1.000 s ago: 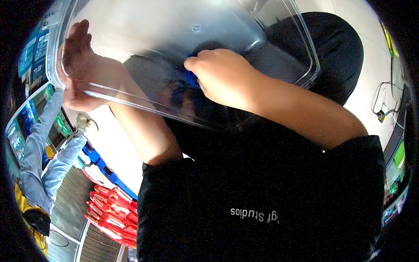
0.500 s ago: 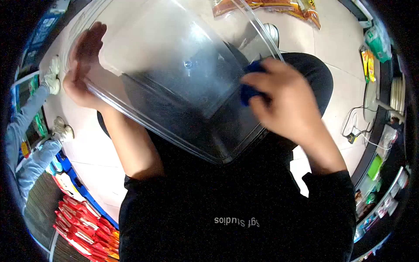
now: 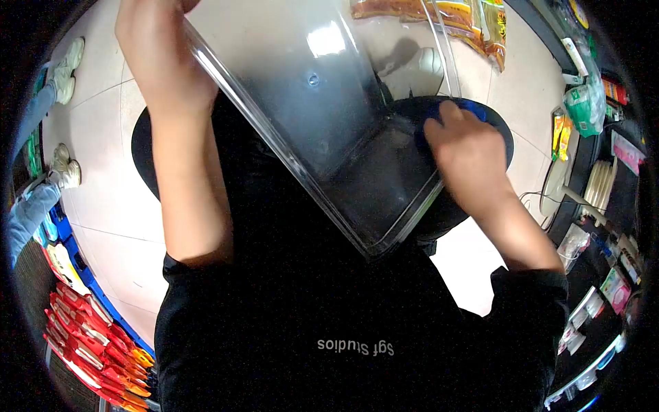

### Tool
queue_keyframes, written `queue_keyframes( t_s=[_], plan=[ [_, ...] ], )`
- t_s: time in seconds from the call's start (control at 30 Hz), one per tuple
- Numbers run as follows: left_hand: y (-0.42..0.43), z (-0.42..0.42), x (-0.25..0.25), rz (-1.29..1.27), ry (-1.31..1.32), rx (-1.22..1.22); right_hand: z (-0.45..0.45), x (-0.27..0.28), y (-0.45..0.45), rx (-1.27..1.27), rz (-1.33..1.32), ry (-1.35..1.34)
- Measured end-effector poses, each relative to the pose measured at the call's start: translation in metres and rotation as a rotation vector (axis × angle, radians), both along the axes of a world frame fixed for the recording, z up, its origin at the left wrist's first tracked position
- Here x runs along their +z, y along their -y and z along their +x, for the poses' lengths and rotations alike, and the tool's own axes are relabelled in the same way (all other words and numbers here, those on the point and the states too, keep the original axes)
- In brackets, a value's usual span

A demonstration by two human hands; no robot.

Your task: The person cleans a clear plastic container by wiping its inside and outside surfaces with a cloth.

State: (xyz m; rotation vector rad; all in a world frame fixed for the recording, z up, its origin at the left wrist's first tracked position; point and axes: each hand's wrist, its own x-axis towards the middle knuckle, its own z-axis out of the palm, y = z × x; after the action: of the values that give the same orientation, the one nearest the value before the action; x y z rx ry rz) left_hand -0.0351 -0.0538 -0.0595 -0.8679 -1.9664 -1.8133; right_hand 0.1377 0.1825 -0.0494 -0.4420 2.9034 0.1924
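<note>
Watching remotely, I find the clear plastic bin point(image 3: 274, 144) tilted above black trousers point(image 3: 145, 151), a corner pointing at the black T-shirt point(image 3: 357, 309). Its longest visible edge slants toward the left hand point(image 3: 163, 51); its far end is cropped, leaving its long axis uncertain. By its right wall, the right hand point(image 3: 472, 147) grips a blue cloth point(image 3: 473, 108); wiping seems unfinished, the amount left unclear. At its left rim, the left fingers' grip I can't tell.

Pale tiled floor point(image 3: 110, 254) between crowded sides

Thin dark joints cross the tiles, and strong light bleaches some of them nearly white. On the right, dark shelving point(image 3: 621, 199) holds small goods, with a green bag point(image 3: 585, 108) and yellow packets point(image 3: 561, 136) nearby. A round pale base point(image 3: 553, 189) stands beside a cable point(image 3: 532, 194). Lower left, red packs point(image 3: 89, 333) crowd next to a blue edge point(image 3: 89, 275).
</note>
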Motion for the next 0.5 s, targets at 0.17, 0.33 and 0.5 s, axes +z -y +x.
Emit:
queue_keyframes(
  t_s=[0.17, 0.33, 0.5],
  plan=[
    [-0.004, 0.013, -0.005, 0.028, -0.044, 0.082, -0.018, -0.047, 0.016, 0.134, -0.044, 0.111],
    [0.009, -0.001, -0.030, 0.170, 0.075, 0.179, -0.033, -0.067, 0.024, 0.128, -0.167, 0.204],
    [-0.010, 0.012, -0.015, 0.223, 0.157, 0.078, -0.023, -0.071, 0.017, 0.010, -0.552, 0.241]
  ],
)
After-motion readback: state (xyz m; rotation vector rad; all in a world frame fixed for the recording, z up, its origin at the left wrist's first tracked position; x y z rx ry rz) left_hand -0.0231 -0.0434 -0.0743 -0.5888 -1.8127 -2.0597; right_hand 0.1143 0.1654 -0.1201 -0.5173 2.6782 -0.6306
